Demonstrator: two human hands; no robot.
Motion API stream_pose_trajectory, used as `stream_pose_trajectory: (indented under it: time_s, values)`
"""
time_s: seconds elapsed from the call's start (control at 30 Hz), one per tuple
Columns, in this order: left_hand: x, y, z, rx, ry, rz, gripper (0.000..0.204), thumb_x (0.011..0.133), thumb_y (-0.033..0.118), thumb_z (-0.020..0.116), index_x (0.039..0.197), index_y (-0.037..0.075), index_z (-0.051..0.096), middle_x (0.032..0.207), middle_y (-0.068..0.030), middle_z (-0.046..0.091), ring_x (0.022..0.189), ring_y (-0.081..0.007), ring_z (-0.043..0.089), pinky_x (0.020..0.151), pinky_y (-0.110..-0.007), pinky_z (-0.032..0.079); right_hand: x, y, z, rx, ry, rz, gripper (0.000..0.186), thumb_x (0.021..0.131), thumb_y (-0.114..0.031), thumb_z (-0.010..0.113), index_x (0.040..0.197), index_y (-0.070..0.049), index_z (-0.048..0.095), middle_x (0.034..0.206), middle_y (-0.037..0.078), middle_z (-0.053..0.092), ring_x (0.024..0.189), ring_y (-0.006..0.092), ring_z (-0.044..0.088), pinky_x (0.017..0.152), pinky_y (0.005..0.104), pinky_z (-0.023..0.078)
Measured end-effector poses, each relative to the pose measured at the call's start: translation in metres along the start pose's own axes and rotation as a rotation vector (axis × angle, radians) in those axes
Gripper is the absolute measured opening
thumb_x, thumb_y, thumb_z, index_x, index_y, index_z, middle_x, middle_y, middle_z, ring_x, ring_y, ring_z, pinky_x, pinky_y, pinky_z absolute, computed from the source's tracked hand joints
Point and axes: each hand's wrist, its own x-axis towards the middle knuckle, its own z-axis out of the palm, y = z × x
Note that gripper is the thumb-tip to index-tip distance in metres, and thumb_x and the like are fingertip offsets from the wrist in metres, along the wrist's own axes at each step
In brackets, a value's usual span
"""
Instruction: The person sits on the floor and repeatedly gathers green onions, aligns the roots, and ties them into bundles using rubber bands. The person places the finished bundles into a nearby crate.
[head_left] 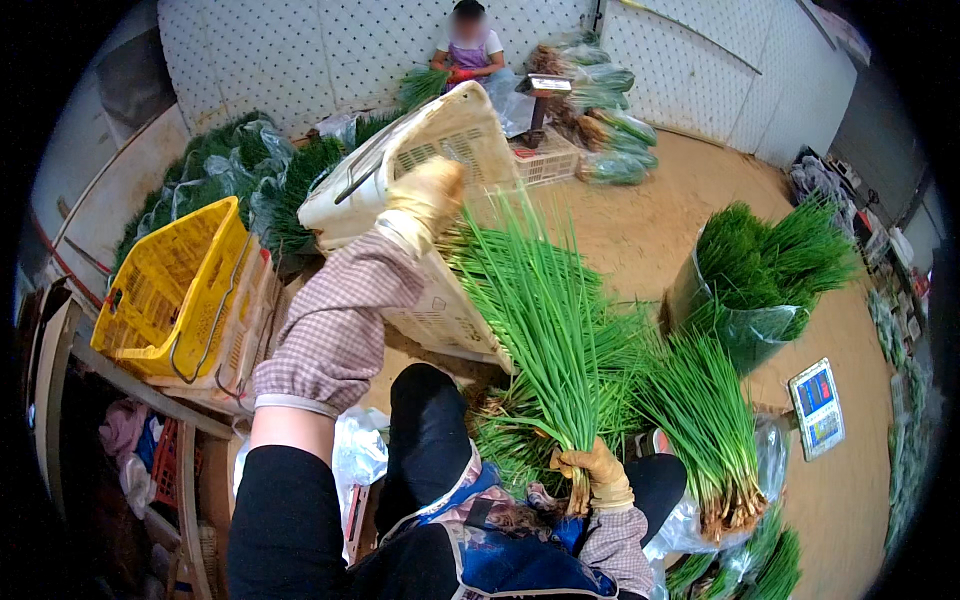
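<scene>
My right hand (595, 474), in a tan work glove, is closed round the root ends of a bunch of green onions (550, 350), whose long leaves fan up and away. My left hand (428, 195), gloved and smeared by motion, is raised in front of a tilted white plastic crate (440, 300). Its fingers are too blurred to show whether they grip the crate. More green onions (625, 340) lie heaped beside the crate, behind the bunch. To the right of my knee rests another sheaf of green onions (700, 430), roots toward me, on clear plastic.
A yellow crate (222, 270) sits on a stacked one at left. Bagged greens (220, 170) line the wall. A large bag of greens (735, 335) stands right, near a scale display (818, 408). At the back, a person (470, 55) sits beside another scale (545, 88).
</scene>
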Motion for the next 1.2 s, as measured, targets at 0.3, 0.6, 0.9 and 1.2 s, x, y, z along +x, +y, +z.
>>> stream_pose_trajectory:
  time_s: [0.3, 0.6, 0.9, 1.2]
  values:
    - [-0.013, -0.022, -0.018, -0.256, -0.301, -0.061, 0.048, 0.087, 0.001, 0.048, 0.13, 0.023, 0.048, 0.105, -0.0109, 0.06, 0.094, -0.0261, 0.057, 0.082, -0.033, 0.044, 0.001, 0.006, -0.009, 0.069, 0.013, 0.027, 0.026, 0.078, -0.005, 0.065, 0.102, 0.002, 0.057, 0.081, 0.013, 0.065, 0.059, 0.0135, 0.058, 0.053, 0.0227, 0.048]
    - [-0.032, -0.027, -0.011, 0.015, -0.395, -0.05, 0.023, 0.086, 0.023, 0.054, 0.107, 0.015, 0.06, 0.107, -0.0107, 0.061, 0.101, -0.0313, 0.057, 0.083, -0.039, 0.045, 0.002, 0.01, 0.004, -0.057, 0.08, 0.037, 0.03, 0.078, -0.006, 0.066, 0.105, 0.002, 0.055, 0.083, 0.012, 0.064, 0.066, 0.0143, 0.06, 0.058, 0.0237, 0.049]
    - [-0.02, -0.074, 0.033, -0.588, -0.073, -0.234, 0.008, 0.083, 0.012, 0.056, 0.084, 0.007, 0.062, 0.07, -0.0049, 0.056, 0.062, -0.0162, 0.05, 0.056, -0.029, 0.041, -0.01, -0.045, 0.032, -0.167, 0.054, -0.184, 0.03, 0.082, -0.013, 0.062, 0.108, 0.002, 0.054, 0.088, 0.01, 0.062, 0.069, 0.0109, 0.058, 0.06, 0.022, 0.047]
    - [-0.046, -0.096, 0.044, -1.057, 0.021, -0.398, 0.027, 0.093, 0.028, 0.052, 0.095, 0.002, 0.061, 0.071, -0.0001, 0.06, 0.052, -0.0052, 0.048, 0.047, -0.017, 0.037, -0.124, -0.161, -0.087, -1.103, 0.664, -0.269, 0.054, 0.075, -0.023, 0.069, 0.123, -0.008, 0.051, 0.094, 0.015, 0.066, 0.081, 0.0254, 0.065, 0.073, 0.0353, 0.051]
